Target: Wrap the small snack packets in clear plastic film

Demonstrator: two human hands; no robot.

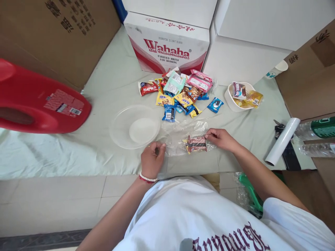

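A clear plastic bag (174, 141) lies stretched between my hands near the table's front edge. My left hand (153, 158) is closed, pinching the bag's left end between thumb and fingers. At the bag's right end, my right hand (219, 137) pinches the plastic. Inside, or possibly under, the clear film is a small brown snack packet (197, 143) with a yellow edge, close to my right fingertips. Beyond the bag sits a pile of wrapped snacks (175, 83) in yellow, blue, pink, red and pale green. One blue packet (215, 105) lies apart on its right.
Left of the bag stands a translucent round bowl (119, 129). A white tub (231, 101) with packets stands at right, near a white roll (282, 141) and plastic bottles (318, 150). A red jug (60, 108) is at left, and a Wahaha carton (167, 47) stands behind.
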